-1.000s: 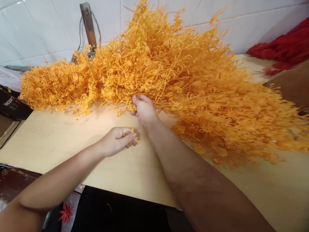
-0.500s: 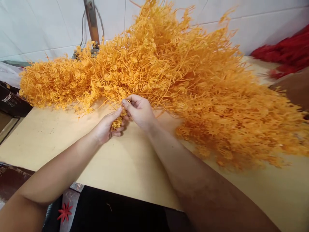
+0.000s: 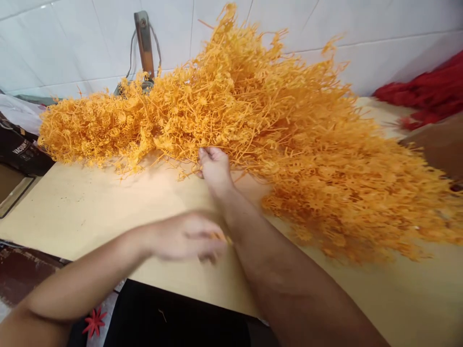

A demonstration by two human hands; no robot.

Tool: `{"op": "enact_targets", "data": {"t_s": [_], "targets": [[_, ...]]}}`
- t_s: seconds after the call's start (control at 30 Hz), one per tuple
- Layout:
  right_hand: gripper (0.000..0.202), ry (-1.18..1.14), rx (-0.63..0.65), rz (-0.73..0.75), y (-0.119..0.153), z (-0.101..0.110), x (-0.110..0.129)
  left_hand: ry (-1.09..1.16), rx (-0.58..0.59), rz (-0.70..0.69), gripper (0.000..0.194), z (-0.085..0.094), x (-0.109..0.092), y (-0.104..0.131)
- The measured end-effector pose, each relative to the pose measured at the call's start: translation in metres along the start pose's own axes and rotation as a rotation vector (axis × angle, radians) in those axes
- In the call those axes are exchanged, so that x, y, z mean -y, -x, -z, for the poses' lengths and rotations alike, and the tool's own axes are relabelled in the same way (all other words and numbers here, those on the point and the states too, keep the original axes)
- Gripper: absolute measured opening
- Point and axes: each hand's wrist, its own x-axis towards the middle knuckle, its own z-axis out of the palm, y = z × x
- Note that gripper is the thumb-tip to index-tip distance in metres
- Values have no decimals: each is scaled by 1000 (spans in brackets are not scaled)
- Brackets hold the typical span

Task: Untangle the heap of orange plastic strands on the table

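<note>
Head view, my only feed. Left hand (image 3: pixel 190 236) is motion-blurred, low over the surface (image 3: pixel 108 207), just beside the right forearm; fingers curled in, small orange bits (image 3: pixel 219 236) poking out between them, so I read it as loosely closed round those. Half a second ago it was higher and further left, meeting the other hand over a small orange clump. Now the two are well apart.

Right hand (image 3: pixel 216 166) is back at the front edge of the orange heap (image 3: pixel 235 106), about where I had it one second ago. Thumb and forefinger bent close together against the strands; can't tell from here whether a strand is pinched.

The heap spreads across the back of the surface and forward on the right, many thin stems with star-like ends; its shape looks much the same as half a second ago. My view has tipped a little, so the metal upright (image 3: pixel 145 48) behind the heap shows its top again; half a second ago the frame cut it off.

Unchanged: red pile (image 3: pixel 427 86) at far right, brown item (image 3: pixel 437 142) just in front, black box (image 3: pixel 21 144) at far left, red star-shaped piece (image 3: pixel 94 322) at lower left.
</note>
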Motion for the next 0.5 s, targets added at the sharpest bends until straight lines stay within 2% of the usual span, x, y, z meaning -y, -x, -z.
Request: {"op": "enact_targets", "data": {"t_s": [0.03, 0.07, 0.1, 0.17, 0.27, 0.37, 0.43, 0.5], "targets": [[18, 24, -8, 13, -2, 1, -1, -78, 127, -12, 21, -7, -3, 2], [19, 74, 14, 51, -2, 2, -2, -141, 180, -27, 22, -12, -5, 2], [20, 153, 57, 104, -1, 3, -1, -180, 156, -52, 22, -16, -8, 1], [24, 354, 149, 205, 4, 1, 2, -185, -19, -114, 24, -19, -16, -5], [29, 572, 212, 266, 12, -2, 10, -241, -193, -243, 29, -24, -41, -23], [32, 621, 204, 270, 16, -3, 14, -496, -227, -341, 35, -44, -71, -55], [35, 615, 209, 263, 17, -2, 13, -690, -232, -347, 36, -62, -84, -83], [36, 576, 230, 251, 17, 0, 11, -876, -246, -284, 49, -79, -88, -112]]}}
